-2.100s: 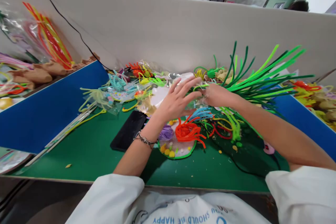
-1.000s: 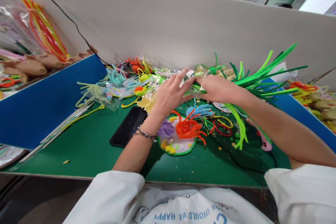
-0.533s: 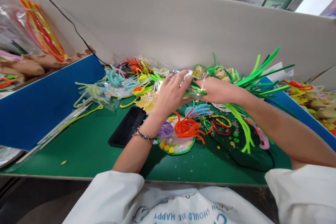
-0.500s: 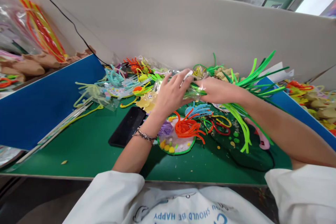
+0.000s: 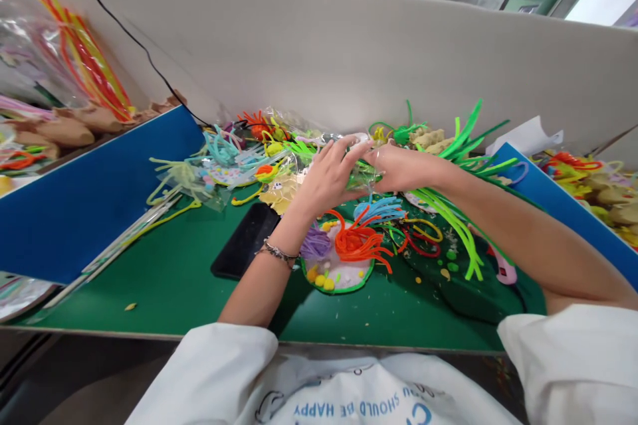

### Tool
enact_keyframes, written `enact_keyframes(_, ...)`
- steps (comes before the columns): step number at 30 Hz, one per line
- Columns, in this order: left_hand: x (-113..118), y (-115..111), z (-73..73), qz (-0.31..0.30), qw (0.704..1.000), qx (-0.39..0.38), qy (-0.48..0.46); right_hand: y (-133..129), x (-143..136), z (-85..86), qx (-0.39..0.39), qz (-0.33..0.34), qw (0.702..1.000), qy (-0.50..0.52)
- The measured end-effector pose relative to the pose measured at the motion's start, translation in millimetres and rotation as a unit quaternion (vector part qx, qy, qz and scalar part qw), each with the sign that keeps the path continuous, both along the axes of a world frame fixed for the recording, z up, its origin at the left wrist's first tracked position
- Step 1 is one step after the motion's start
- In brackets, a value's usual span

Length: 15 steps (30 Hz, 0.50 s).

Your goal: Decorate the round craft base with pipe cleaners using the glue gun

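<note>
Green stems [image 5: 464, 139] have shifted leftward. My left grip [image 5: 326, 176] half-closes on the bag [image 5: 365, 177]; right grip's [image 5: 399, 167] closure hidden. Likely light, bendy: hold mid-bundle.

Green tabletop [image 5: 164, 292], small scraps scattered about. Black flat slab [image 5: 242, 242]: left of left hand [image 5: 326, 176], nearer person. Green-edged round piece [image 5: 343, 275]: just nearer person than left hand. Thin sticks [image 5: 117, 249]: well left of left hand, along foot of blue panel [image 5: 100, 206]. Red loop [image 5: 423, 250]: nearer person than right hand [image 5: 399, 166]. Pink-handled tool [image 5: 505, 271]: farther right of right hand, partly hidden by forearm.
</note>
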<state>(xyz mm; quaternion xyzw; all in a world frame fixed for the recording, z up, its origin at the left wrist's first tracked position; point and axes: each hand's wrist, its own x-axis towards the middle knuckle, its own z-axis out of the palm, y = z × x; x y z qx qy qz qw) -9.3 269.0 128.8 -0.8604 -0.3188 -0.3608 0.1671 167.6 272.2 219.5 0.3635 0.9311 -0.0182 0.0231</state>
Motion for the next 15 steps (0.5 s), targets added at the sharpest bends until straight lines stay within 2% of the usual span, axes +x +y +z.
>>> enact_keyframes(3, 5, 1, -4.8, 0.006, 0.999, -0.035, 0.019, -1, -4, -4.7, -0.025, -0.031, 0.998, -0.048)
enact_keyframes(9, 22, -3, -2.7, 0.122, 0.986, -0.056, 0.094, -2, -5, -8.4, -0.04, -0.083, 0.994, -0.059)
enact_keyframes(12, 24, -5, 1.2, 0.168, 0.98, -0.036, 0.102, -1, -3, -7.5, -0.037, -0.101, 0.994, -0.034)
enact_keyframes(15, 21, -7, 4.8, 0.188, 0.977, 0.018, 0.103, -6, -1, -13.4, 0.006, -0.121, 0.992, 0.036)
